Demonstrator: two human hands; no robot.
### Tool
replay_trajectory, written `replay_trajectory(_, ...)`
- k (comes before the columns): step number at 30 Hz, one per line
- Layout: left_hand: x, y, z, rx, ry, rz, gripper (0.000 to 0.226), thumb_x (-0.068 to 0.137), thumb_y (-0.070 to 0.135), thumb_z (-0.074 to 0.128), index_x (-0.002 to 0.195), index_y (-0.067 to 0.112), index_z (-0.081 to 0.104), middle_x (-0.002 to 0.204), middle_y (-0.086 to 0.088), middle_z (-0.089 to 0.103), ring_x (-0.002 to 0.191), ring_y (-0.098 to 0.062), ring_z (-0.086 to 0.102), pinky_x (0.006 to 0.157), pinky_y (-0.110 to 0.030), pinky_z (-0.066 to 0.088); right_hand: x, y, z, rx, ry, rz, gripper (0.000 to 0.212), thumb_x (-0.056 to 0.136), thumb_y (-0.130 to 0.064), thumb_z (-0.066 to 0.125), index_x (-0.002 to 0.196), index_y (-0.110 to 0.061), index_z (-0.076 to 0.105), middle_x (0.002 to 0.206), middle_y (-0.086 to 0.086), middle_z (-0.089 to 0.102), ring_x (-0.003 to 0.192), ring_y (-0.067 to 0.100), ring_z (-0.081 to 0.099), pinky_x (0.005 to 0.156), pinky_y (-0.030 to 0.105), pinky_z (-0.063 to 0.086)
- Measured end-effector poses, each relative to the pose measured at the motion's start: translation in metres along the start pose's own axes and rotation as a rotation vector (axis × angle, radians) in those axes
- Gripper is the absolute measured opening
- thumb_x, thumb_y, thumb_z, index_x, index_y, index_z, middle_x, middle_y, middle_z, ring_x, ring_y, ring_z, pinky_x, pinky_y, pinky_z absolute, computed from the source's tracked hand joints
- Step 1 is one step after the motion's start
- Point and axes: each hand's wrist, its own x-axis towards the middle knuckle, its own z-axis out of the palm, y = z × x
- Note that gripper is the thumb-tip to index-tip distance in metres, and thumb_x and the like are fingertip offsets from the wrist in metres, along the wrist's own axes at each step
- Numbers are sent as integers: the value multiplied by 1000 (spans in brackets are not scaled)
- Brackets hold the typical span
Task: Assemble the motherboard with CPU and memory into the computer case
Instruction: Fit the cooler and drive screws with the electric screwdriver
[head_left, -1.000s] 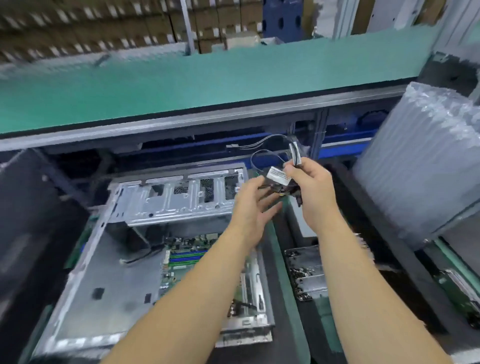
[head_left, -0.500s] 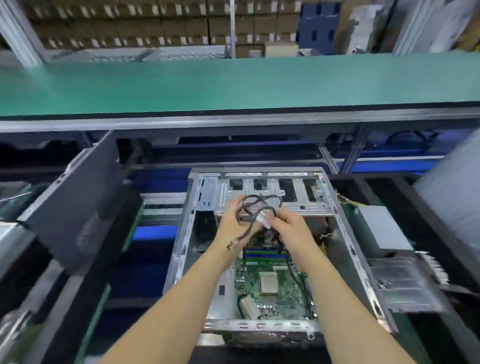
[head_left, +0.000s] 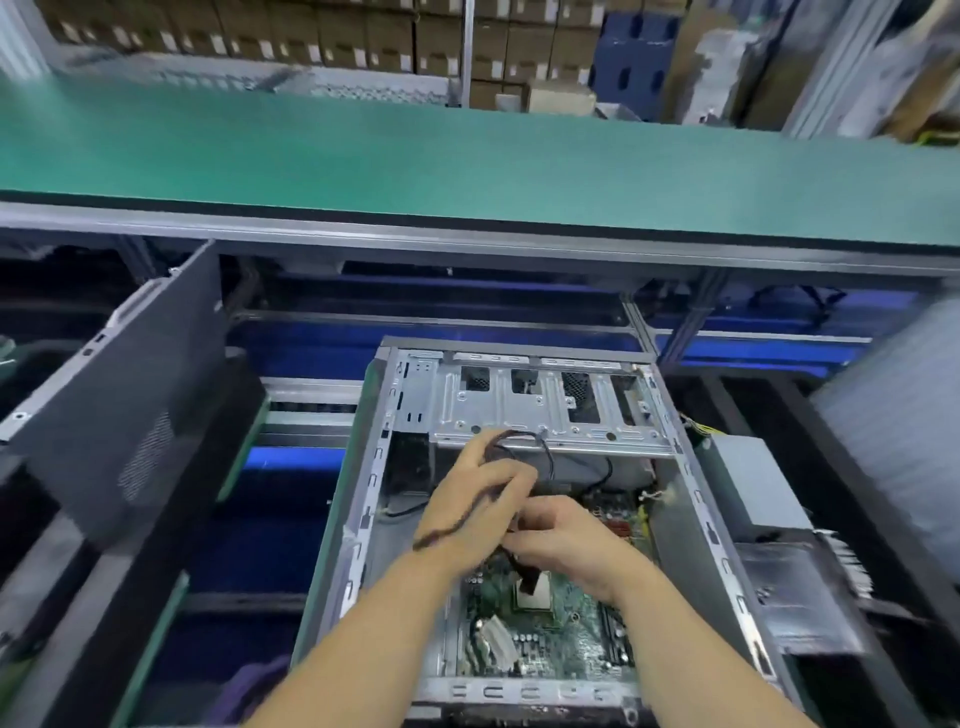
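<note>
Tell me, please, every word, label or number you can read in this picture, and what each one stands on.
None can be read.
White labels on the cartons: too blurred.
Markings on the motherboard in the case: too small and blurred.
The cable that both hands hold shows no readable tag.

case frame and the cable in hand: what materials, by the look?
Computer case: looks like bare sheet steel, dull silver, with stamped slots and folded edges. Cable: thin dark flexible wires, probably plastic-insulated, looping loosely from the left hand; blur hides its connector.
</note>
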Motion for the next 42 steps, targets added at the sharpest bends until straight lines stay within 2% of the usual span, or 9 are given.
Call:
replay_trajectory(2,-2,5,-3,31,103,32,33,93,56,42,94,41,71,130,43,42,123,20,38,92,0,30,0,-4,-1,89,47,-31,30,81,-6,62,107,-12,76,99,15,71,85,25,67,68,34,47)
replay_trajectory(4,-2,7,-5,-59,180,20,32,100,46,41,95,38,72,124,29,54,121,6,50,96,-13,39,0,-7,-7,162,167,-71,37,76,-9,62,107,-19,78,109,12,75,96,29,73,64,33,48)
replay_trajectory(9,-1,10,-12,-314,382,-95,37,98,5,44,96,32,69,90,4,71,73,-8,65,60,-15,48,0,-1,-28,149,378,-182,52,96,3,58,135,-32,59,106,11,76,78,22,69,53,28,46)
replay_trajectory(14,-6,8,-16,-341,319,-167,41,89,-6,43,89,26,70,94,-13,69,53,-4,58,40,-15,39,-2,1,-32,11,462,-200,55,99,-1,58,137,-39,45,99,4,77,82,17,70,73,24,52)
replay_trajectory(23,-10,7,-18,-366,160,-222,37,84,-8,46,99,16,69,94,-4,75,87,-19,70,79,-35,54,-27,-1,-52,-97,430,-87,13,101,-14,58,109,-21,66,97,-4,78,95,9,72,77,28,49)
replay_trajectory(27,-12,4,-9,-270,-46,-225,48,79,2,48,119,28,55,98,0,74,77,-22,67,73,-33,54,-23,9,-46,-50,471,-78,9,103,-21,56,108,-23,63,100,-7,77,100,7,70,85,38,55)
replay_trajectory(35,-5,-1,-14,-399,169,-238,50,83,-15,39,115,22,52,87,-10,70,73,-22,65,62,-36,45,-21,11,-52,89,546,-44,19,108,-29,45,111,-17,59,89,9,75,92,24,74,81,50,62)
replay_trajectory(39,1,-6,-15,-338,264,-350,41,85,-13,34,102,17,56,82,-9,71,71,-19,64,60,-34,46,-19,12,-55,274,544,-41,34,108,-31,45,110,0,56,79,14,56,61,22,59,55,37,59)
replay_trajectory(42,1,-11,-12,-187,283,-400,30,84,-9,43,87,16,59,79,-12,67,68,-21,58,65,-33,49,-16,12,-57,427,580,-38,36,104,-38,52,113,-3,61,64,5,53,49,15,43,39,24,37)
